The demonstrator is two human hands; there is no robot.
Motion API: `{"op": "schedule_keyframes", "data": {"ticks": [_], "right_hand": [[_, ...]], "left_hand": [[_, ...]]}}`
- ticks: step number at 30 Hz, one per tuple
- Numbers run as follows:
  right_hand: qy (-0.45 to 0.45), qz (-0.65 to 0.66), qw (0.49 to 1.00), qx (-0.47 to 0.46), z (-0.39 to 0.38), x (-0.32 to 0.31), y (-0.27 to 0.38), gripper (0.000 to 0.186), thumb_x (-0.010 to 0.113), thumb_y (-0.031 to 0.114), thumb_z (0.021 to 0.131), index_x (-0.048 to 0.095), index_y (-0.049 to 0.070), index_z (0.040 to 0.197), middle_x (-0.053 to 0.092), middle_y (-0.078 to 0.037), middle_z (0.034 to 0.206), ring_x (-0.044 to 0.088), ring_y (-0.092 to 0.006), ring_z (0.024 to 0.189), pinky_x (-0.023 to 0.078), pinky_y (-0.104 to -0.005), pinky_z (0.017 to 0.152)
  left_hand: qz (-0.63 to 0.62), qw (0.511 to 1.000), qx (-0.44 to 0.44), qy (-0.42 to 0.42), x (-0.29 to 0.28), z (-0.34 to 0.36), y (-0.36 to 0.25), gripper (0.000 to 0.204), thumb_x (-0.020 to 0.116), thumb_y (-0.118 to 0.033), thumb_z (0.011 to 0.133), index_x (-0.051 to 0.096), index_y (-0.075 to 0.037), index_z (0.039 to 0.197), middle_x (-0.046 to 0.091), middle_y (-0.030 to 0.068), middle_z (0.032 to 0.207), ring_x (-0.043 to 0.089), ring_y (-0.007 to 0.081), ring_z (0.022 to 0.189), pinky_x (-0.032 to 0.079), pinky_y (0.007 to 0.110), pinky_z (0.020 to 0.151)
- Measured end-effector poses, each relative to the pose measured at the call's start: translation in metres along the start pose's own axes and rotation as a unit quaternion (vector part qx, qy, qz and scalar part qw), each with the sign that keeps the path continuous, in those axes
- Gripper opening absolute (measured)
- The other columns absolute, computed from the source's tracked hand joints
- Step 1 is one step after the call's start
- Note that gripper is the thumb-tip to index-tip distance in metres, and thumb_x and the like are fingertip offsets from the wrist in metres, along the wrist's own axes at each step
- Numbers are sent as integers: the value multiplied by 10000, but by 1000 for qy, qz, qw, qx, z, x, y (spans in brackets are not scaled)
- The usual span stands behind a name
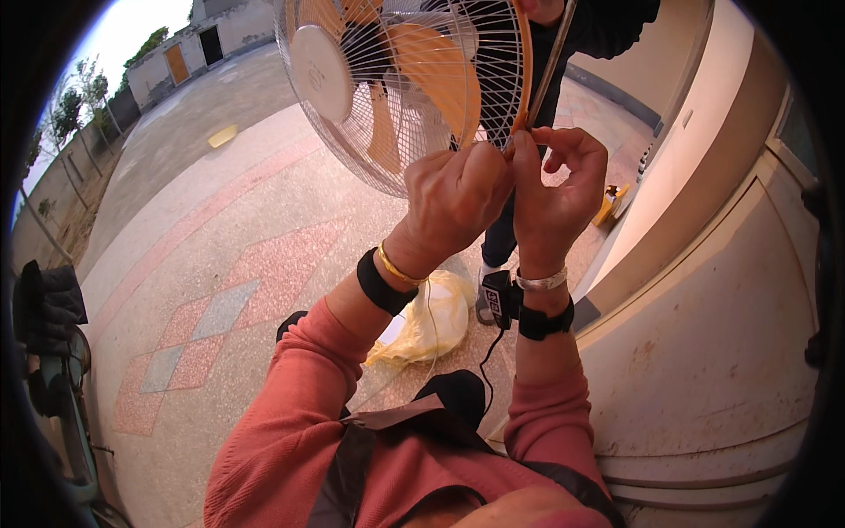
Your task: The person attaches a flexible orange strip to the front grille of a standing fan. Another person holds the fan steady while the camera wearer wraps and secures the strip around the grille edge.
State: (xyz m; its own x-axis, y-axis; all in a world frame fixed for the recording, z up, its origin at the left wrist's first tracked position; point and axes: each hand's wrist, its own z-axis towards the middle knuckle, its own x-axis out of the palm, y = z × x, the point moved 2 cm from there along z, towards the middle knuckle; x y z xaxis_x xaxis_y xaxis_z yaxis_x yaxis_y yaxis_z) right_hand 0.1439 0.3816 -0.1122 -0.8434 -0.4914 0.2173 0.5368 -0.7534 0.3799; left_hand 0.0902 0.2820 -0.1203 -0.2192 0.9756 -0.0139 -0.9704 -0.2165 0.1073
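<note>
A fan head (392,79) with orange blades, a pale wire grille and an orange rim is tilted up in front of me. My left hand (458,198) is closed at the lower right of the rim, its fingertips hidden behind its knuckles. Right beside it, my right hand (559,185) pinches the rim between thumb and forefinger, other fingers curled. A thin brownish rod or strip (553,66) runs up from this spot. Another person (607,26) in dark clothes stands behind the fan, with a hand at its top edge.
On the patterned floor below my arms lies a yellowish plastic bag (431,321). A dusty pale panel (704,352) curves close along my right. Part of a dark two-wheeler (66,378) stands at the left edge. Farther off is a yellow basin (223,136).
</note>
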Motion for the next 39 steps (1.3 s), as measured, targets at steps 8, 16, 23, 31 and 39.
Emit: {"op": "schedule_keyframes", "data": {"ticks": [8, 16, 23, 31, 39], "right_hand": [[-4, 5, 1000, -6, -4, 1, 1, 309, 791, 127, 717, 541, 100, 896, 659, 26, 803, 468, -100, 666, 390, -284, 667], [0, -12, 1000, -16, 0, 2, 0, 303, 787, 118, 711, 541, 96, 887, 664, 19, 796, 478, -98, 657, 401, -283, 673], [0, -3, 1000, -8, 0, 1, 0, 294, 784, 118, 712, 544, 95, 881, 668, 22, 798, 474, -100, 649, 401, -284, 676], [-3, -12, 1000, -5, -1, -2, -1, 296, 784, 101, 708, 544, 96, 881, 665, 20, 797, 470, -100, 655, 402, -273, 654], [-8, -2, 1000, -20, 2, -1, -2, 300, 785, 112, 713, 537, 83, 879, 666, 3, 799, 501, -104, 652, 420, -271, 615]], "left_hand": [[2, 1000, -7, 12, -4, -2, 1, 236, 773, -46, 680, 544, -91, 720, 493, -1, 539, 540, 169, 439, 397, 273, 417], [7, 1000, -7, 23, -4, 1, 1, 233, 772, -49, 679, 547, -94, 717, 497, 1, 537, 532, 162, 432, 389, 270, 411], [14, 1000, -14, 22, -3, 1, 2, 235, 773, -53, 681, 543, -97, 705, 492, 0, 532, 530, 159, 428, 389, 270, 408], [1, 1000, -2, 19, -1, -1, 0, 239, 772, -45, 685, 538, -88, 704, 483, 4, 527, 531, 162, 428, 392, 267, 406], [1, 1000, 2, 17, -1, 2, 0, 250, 774, -46, 683, 528, -87, 699, 486, 3, 528, 536, 158, 431, 389, 264, 404]]}}
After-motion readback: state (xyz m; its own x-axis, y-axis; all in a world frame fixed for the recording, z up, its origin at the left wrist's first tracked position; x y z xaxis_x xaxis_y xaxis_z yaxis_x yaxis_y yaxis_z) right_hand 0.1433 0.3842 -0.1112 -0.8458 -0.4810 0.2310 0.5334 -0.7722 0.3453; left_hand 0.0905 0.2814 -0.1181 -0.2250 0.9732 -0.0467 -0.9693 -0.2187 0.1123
